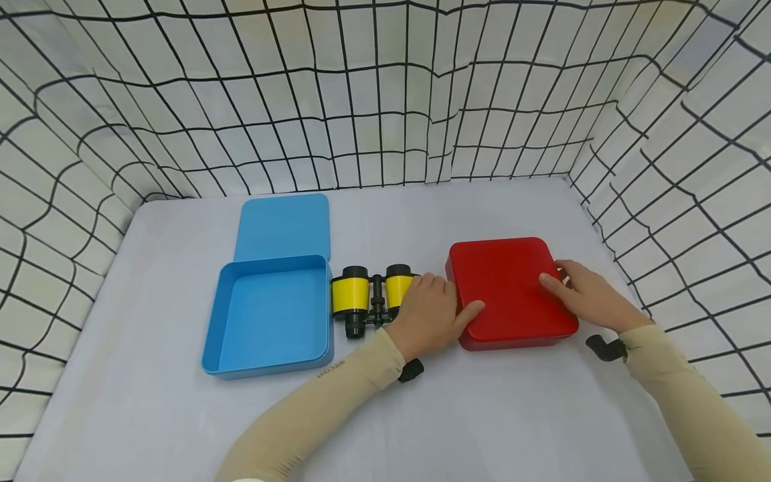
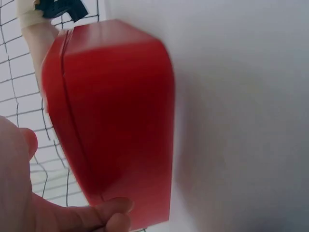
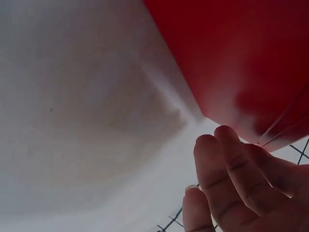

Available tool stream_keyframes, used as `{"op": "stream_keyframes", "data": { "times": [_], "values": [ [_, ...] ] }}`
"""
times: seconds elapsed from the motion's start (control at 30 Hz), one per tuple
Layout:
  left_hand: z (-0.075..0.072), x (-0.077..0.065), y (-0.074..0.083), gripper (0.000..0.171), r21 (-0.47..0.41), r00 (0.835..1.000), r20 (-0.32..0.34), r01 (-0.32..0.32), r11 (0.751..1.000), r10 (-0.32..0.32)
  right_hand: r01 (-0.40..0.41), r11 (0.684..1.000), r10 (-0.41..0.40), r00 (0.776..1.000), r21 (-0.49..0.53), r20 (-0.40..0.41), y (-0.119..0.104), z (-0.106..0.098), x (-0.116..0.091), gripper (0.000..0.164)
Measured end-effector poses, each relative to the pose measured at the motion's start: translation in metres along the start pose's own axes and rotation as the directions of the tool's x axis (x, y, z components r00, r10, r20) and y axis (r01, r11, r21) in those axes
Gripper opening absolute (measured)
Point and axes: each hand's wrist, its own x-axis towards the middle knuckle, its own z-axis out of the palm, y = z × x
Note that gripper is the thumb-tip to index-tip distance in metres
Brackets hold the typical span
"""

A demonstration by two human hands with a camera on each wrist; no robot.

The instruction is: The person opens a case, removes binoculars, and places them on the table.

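Note:
A closed red box (image 1: 506, 288) with rounded corners stands on the white table, a hand at each side. My left hand (image 1: 426, 314) holds its left side, the thumb over the front left corner of the lid. Up close in the left wrist view, fingertips (image 2: 113, 209) touch the box's side wall (image 2: 120, 121). At the right side my right hand (image 1: 587, 294) grips the box, thumb on the lid's edge. In the right wrist view its other fingers (image 3: 231, 169) lie beside the red wall (image 3: 241, 58). Partly behind the left hand sit yellow and black binoculars (image 1: 351, 294).
An open blue box (image 1: 271, 318) stands on the left, its lid (image 1: 283, 227) folded back behind it. Black wire mesh over white cloth (image 1: 361, 100) encloses the back and sides of the table (image 1: 421, 415). Dark wrist devices (image 1: 604, 348) sit under the sleeves.

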Motion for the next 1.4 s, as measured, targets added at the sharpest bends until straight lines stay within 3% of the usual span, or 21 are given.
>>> {"op": "stream_keyframes", "data": {
  "times": [0.3,0.4,0.6,0.7,0.83,1.03,1.27,1.4],
  "values": [
    [-0.010,0.007,-0.010,0.043,-0.109,0.980,-0.191,0.036,0.993,-0.057,-0.044,0.992,0.049,0.998,0.117,-0.038,0.008,-0.004,0.002,0.088],
    [-0.010,0.008,-0.009,0.047,-0.181,0.978,-0.200,0.026,0.983,-0.063,-0.056,0.988,0.062,0.997,0.144,-0.037,0.009,-0.005,0.001,0.088],
    [-0.008,0.007,-0.006,0.059,-0.319,0.985,-0.156,0.023,0.948,-0.076,-0.049,0.982,0.057,0.998,0.185,-0.035,0.010,-0.007,-0.001,0.089],
    [-0.007,0.007,-0.004,0.065,-0.433,0.990,-0.108,0.036,0.901,-0.092,-0.044,0.978,0.053,0.998,0.205,-0.039,0.011,-0.008,-0.003,0.088],
    [-0.006,0.006,-0.003,0.075,-0.586,0.993,-0.013,0.090,0.805,-0.120,-0.041,0.973,0.049,0.998,0.229,-0.030,0.014,-0.009,-0.003,0.087],
    [-0.003,0.006,-0.005,0.080,-0.716,0.986,0.087,0.162,0.679,-0.144,-0.050,0.959,0.051,0.999,0.279,0.006,0.017,-0.009,-0.003,0.087],
    [0.000,0.007,-0.008,0.082,-0.771,0.978,0.134,0.204,0.603,-0.159,-0.079,0.945,0.066,0.997,0.318,0.051,0.020,-0.010,-0.002,0.084],
    [0.002,0.008,-0.010,0.082,-0.807,0.968,0.178,0.245,0.538,-0.175,-0.104,0.938,0.082,0.993,0.329,0.080,0.023,-0.010,-0.001,0.086]
  ]
}}
